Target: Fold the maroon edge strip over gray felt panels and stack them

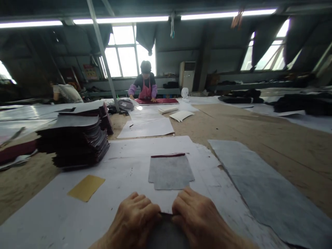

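Observation:
My left hand (137, 214) and my right hand (195, 216) are side by side at the near edge of the white sheet (124, 162). Between them runs a grey fabric piece (168, 233), its far edge pinched by the curled fingers of both hands. The thumbs and most of that piece are hidden or cut off by the bottom of the view. Just beyond my hands lies a grey cut fabric panel (169, 173), flat, with notched near corners and a dark red folded strip (168, 155) along its far edge.
At left stands a tall stack of dark fabric pieces (77, 138), with a yellow card (86, 187) nearer me. A long grey fabric sheet (261, 186) lies at right. Across the table, a person (145, 83) handles dark red fabric (163, 101). White papers (181, 116) lie between us.

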A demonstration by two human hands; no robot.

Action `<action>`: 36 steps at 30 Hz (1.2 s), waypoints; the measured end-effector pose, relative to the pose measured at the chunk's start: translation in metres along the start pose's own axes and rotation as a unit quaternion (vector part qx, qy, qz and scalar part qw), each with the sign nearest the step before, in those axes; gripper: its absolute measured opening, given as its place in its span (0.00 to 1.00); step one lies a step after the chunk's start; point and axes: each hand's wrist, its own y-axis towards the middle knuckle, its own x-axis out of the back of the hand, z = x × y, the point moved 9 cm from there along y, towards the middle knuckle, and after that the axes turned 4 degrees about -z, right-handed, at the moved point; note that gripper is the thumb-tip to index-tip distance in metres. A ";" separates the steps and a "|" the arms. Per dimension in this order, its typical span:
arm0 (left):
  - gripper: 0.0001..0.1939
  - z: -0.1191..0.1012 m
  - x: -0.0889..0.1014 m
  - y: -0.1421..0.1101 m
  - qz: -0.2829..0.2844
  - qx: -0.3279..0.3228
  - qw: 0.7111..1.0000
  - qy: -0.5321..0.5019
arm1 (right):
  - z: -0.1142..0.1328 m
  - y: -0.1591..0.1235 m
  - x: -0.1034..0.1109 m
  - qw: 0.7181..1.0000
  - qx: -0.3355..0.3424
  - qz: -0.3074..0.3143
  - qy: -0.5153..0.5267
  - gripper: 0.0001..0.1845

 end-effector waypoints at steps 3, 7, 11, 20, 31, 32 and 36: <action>0.13 0.005 0.003 -0.003 0.003 0.025 1.000 0.003 | -0.024 -0.007 0.006 0.995 -0.080 0.038 0.052 0.07; 0.12 0.027 0.008 -0.005 0.065 0.157 0.982 -0.085 | -0.053 -0.012 0.018 0.971 -0.197 0.052 0.129 0.08; 0.16 0.056 0.002 0.002 0.111 0.316 0.931 -0.145 | -0.073 -0.002 0.020 0.946 -0.259 0.068 0.181 0.09; 0.18 0.112 -0.030 0.047 0.126 0.358 0.896 -0.232 | -0.138 0.043 0.005 0.904 -0.308 0.078 0.286 0.09; 0.12 0.160 -0.043 0.084 0.033 0.303 0.952 0.024 | -0.169 0.089 0.008 0.961 -0.272 -0.048 -0.012 0.06; 0.12 0.159 -0.045 0.083 0.028 0.297 0.954 0.043 | -0.167 0.089 0.007 0.962 -0.268 -0.049 -0.034 0.06; 0.11 0.157 -0.050 0.078 0.013 0.269 0.958 0.095 | -0.164 0.087 0.001 0.963 -0.254 -0.033 -0.086 0.08</action>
